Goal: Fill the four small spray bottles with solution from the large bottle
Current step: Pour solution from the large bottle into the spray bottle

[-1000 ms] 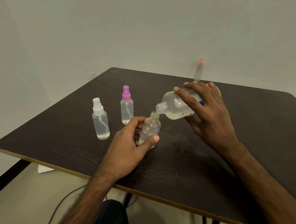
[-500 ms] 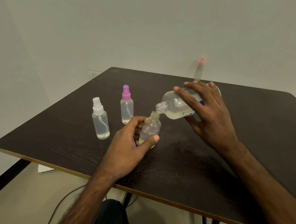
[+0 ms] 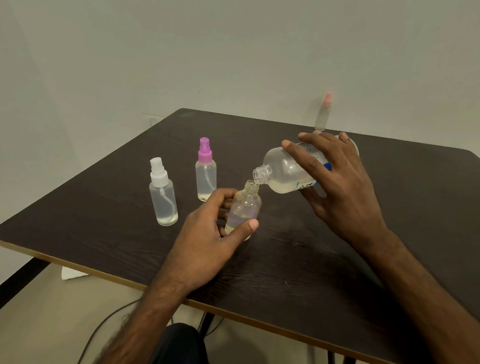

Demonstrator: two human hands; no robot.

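A: Nearest first?
B: Dark-clothed knee (image 3: 177,354) at the bottom edge, under the worktop (image 3: 296,277). A cable (image 3: 101,328) on the floor beside it, and a white scrap (image 3: 72,273) on the floor by the left corner.

A: Hands?
B: Both forearms reach in over the near edge. Left hand (image 3: 206,241) is front centre. Its grip is pinching the uncapped small bottle (image 3: 243,210), thumb across the front low down, fingers curled round the back.

A: That bottle upright?
B: Leans slightly right. Mouth open, clear liquid in the lower part. Thumb hides the base, so I cannot tell whether it touches the worktop.

A: Right hand?
B: Right hand (image 3: 338,186) is just behind and to the right. Its grip is wrapped on the large bottle (image 3: 283,173), fingers fanned over the top, thumb underneath.

A: Large bottle's position?
B: Off the worktop, tipped almost flat, neck pointing left and down. Open mouth is right at the small bottle's mouth. Liquid pooled along its low side. Label with blue print, mostly covered by fingers.

A: The others?
B: White-capped spray bottle (image 3: 163,198) stands left of the left hand, capped, holding clear liquid. Purple-capped spray bottle (image 3: 206,175) stands just behind and right of it, capped, also holding liquid. Pink-capped spray bottle (image 3: 323,113) stands at the far edge by the wall, well apart. Its fill is too blurred to tell.
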